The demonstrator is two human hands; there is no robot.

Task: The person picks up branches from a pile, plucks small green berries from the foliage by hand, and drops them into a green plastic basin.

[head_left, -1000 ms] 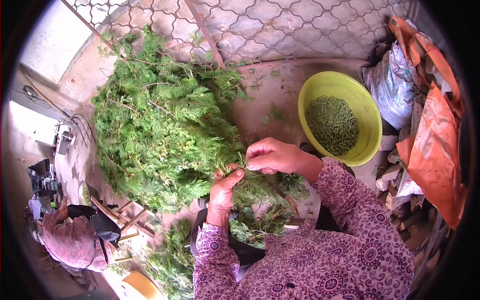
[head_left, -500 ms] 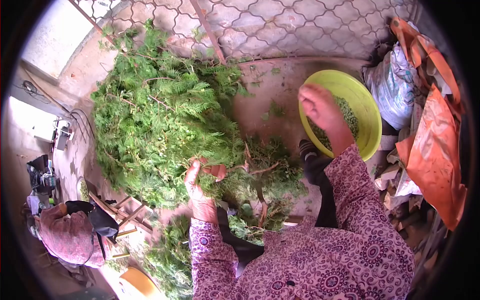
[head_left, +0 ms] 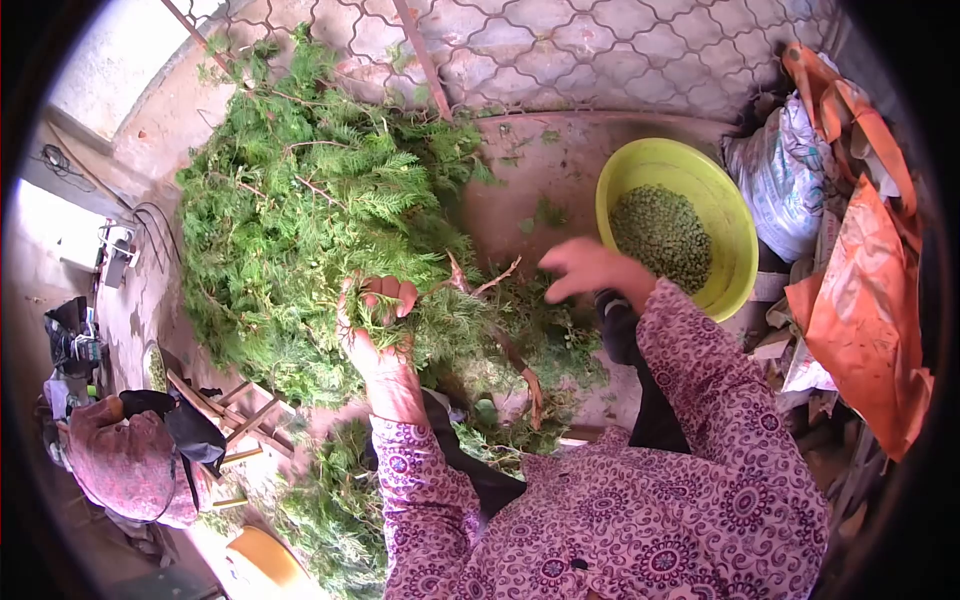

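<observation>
My left hand (head_left: 378, 330) has its fingers curled round a green leafy sprig at the lower edge of a large heap of evergreen branches (head_left: 310, 210). Bare brown stems (head_left: 520, 375) lie just right of that hand. To the right, my right hand (head_left: 590, 270) is in the air over the floor with thumb and fingers apart, holding nothing visible. It is slightly blurred. Beside it stands a yellow-green basin (head_left: 738, 205) with many small green pieces (head_left: 662, 235) in its bottom.
A metal lattice (head_left: 600, 50) runs along the back. White sacks (head_left: 785, 180) and an orange sheet (head_left: 870, 330) are at the right. Another person (head_left: 120, 460) is at the lower left, near a wooden frame (head_left: 250, 415) and an orange-yellow container (head_left: 265, 560).
My right hand has moved left and down from over the basin, and its fingers have spread. My left hand has shifted slightly left and down, still gripping greenery.
</observation>
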